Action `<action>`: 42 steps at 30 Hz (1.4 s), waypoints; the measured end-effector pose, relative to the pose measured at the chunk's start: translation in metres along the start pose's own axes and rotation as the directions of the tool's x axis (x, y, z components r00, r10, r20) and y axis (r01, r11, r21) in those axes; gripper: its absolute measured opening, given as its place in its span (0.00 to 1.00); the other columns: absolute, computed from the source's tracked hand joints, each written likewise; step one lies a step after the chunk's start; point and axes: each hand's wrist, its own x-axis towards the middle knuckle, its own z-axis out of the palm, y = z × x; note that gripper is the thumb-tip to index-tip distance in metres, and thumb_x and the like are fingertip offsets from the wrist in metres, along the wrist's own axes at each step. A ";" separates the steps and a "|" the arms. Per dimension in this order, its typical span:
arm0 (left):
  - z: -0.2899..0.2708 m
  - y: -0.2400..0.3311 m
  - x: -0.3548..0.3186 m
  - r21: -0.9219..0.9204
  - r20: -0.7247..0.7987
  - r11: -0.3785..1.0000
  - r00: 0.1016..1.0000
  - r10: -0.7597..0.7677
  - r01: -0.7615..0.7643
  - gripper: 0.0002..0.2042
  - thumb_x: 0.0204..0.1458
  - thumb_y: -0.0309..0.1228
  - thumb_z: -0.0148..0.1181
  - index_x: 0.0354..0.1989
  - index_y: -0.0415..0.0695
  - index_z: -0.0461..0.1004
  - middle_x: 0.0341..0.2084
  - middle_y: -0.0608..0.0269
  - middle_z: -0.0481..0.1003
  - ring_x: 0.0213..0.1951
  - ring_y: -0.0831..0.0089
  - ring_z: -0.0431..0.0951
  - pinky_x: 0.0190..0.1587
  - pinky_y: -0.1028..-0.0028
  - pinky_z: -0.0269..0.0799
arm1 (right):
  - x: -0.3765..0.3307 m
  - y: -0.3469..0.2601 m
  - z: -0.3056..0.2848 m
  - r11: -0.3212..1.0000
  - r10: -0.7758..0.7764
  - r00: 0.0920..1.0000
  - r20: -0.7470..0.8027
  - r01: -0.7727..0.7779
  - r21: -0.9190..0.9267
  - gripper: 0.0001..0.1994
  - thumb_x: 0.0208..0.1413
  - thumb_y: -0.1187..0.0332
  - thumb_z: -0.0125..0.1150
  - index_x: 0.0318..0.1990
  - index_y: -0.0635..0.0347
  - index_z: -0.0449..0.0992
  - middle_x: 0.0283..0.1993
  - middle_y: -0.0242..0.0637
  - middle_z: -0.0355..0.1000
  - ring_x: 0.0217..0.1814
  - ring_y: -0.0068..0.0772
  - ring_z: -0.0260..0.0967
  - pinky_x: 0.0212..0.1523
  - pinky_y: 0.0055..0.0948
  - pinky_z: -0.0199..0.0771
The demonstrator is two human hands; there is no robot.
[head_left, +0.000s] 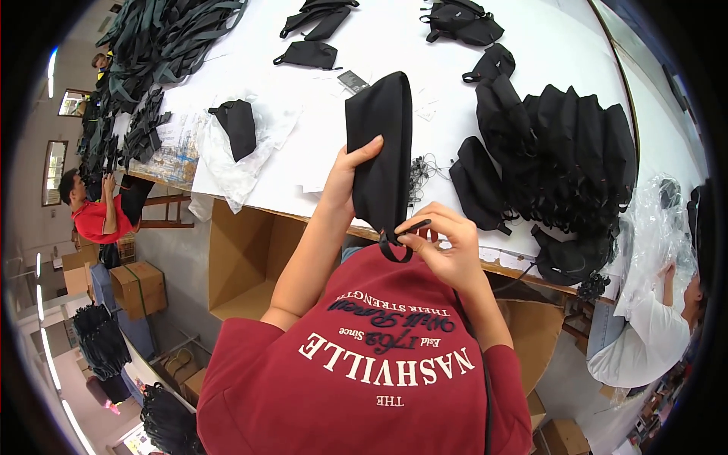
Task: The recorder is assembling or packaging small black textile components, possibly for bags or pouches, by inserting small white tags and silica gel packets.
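My left hand is closed around the side of a long black fabric pouch, its thumb lying across the front. The pouch is held upright above the table's near edge. At its lower end hangs a black strap loop. Close beside that loop, my right hand is closed, pinching a slim black piece between thumb and fingers. Whether this piece is a zipper pull or a separate item, I cannot tell. The fingers of my right hand touch the pouch's bottom corner.
Several black pouches lie in a row on the white table at right. A pouch on clear plastic and a heap of dark straps are at left. Cardboard boxes stand below the edge. Other people sit on both sides.
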 end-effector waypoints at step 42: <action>-0.034 -0.019 0.033 0.003 -0.229 0.979 0.952 0.201 -0.206 0.21 0.61 0.41 0.46 0.52 0.35 0.65 0.48 0.53 0.72 0.48 0.64 0.74 0.51 0.66 0.70 | 0.031 0.017 0.009 0.842 -0.331 0.937 0.109 0.346 -0.414 0.16 0.46 0.67 0.64 0.46 0.51 0.76 0.43 0.41 0.74 0.51 0.42 0.70 0.57 0.38 0.64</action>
